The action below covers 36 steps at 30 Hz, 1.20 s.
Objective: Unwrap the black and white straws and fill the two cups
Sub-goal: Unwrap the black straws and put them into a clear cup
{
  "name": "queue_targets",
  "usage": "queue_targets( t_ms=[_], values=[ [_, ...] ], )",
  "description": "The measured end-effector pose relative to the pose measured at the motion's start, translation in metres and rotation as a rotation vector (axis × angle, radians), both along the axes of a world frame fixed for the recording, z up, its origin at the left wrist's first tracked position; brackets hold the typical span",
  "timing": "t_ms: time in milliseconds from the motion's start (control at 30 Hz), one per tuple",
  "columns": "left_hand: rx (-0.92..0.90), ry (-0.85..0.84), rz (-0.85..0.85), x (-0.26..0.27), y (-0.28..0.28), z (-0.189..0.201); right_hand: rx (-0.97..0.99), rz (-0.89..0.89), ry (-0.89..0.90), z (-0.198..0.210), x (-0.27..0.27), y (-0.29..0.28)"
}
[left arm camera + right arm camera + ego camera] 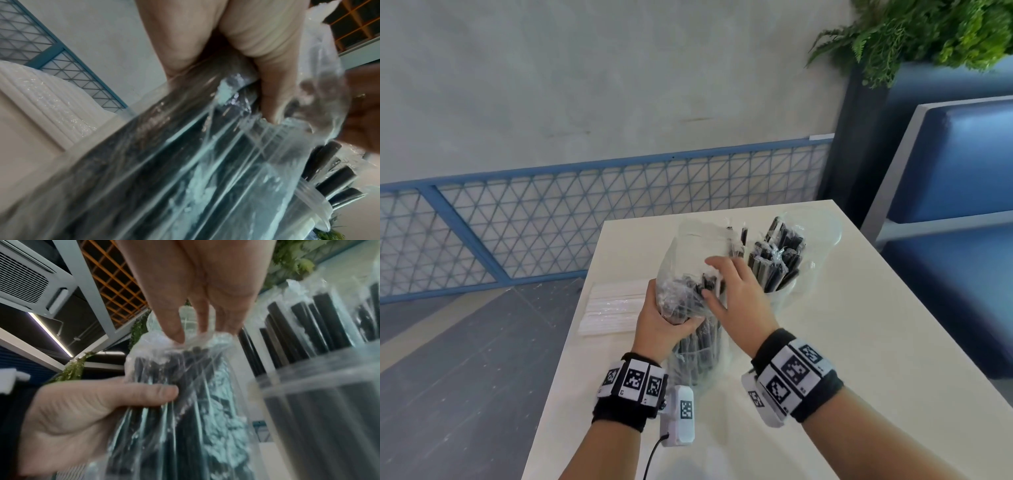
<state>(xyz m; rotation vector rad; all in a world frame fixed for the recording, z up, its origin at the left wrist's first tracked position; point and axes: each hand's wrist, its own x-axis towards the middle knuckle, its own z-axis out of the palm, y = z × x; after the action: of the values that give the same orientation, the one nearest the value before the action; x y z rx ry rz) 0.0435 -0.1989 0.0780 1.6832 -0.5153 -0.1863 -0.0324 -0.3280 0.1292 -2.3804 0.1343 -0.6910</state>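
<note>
A clear plastic bag of black straws [698, 349] is held upright over the white table [859, 342]. My left hand [657, 322] grips the bag round its middle, thumb across the front [144, 392]. My right hand [729, 291] reaches onto the bag's open top, and its fingertips [179, 335] pinch the crumpled plastic there. Just right of the bag stands a clear cup [779, 291] holding several black straws that are still in thin wrappers. A pack of white straws [613, 308] lies flat at the table's left edge. In the left wrist view the bag [185, 162] fills the frame.
A curved clear plastic shape [825, 226] shows behind the cup; I cannot tell if it is a second cup. A blue bench [962, 171] stands right of the table, a blue mesh fence [585, 212] behind it and a plant [928, 34] above.
</note>
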Motion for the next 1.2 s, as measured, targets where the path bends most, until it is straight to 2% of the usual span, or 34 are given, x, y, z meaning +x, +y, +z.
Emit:
queue_targets(
  t_ms=[100, 333, 633, 767, 900, 1100, 1200],
  values=[
    [-0.021, 0.022, -0.062, -0.003, 0.003, -0.002, 0.129, 0.001, 0.149, -0.010, 0.001, -0.004],
    [-0.074, 0.149, -0.115, 0.001, 0.013, -0.010, 0.287, 0.209, 0.145, -0.016, 0.000, -0.002],
    [-0.052, 0.173, -0.128, 0.001, 0.010, -0.011, 0.510, 0.207, 0.286, -0.026, 0.011, 0.000],
    [-0.040, 0.195, -0.127, 0.003, 0.008, -0.011, 0.599, 0.107, 0.194, -0.030, 0.011, 0.002],
    [0.067, 0.146, -0.100, 0.001, 0.007, -0.009, 0.743, -0.017, 0.103, -0.024, 0.014, -0.005],
    [0.185, 0.115, -0.115, 0.000, 0.005, -0.005, 1.030, -0.027, -0.113, 0.007, 0.010, -0.017],
    [0.191, 0.107, -0.119, -0.001, 0.004, -0.003, 1.113, -0.022, -0.168, 0.013, 0.009, -0.022]
  ],
)
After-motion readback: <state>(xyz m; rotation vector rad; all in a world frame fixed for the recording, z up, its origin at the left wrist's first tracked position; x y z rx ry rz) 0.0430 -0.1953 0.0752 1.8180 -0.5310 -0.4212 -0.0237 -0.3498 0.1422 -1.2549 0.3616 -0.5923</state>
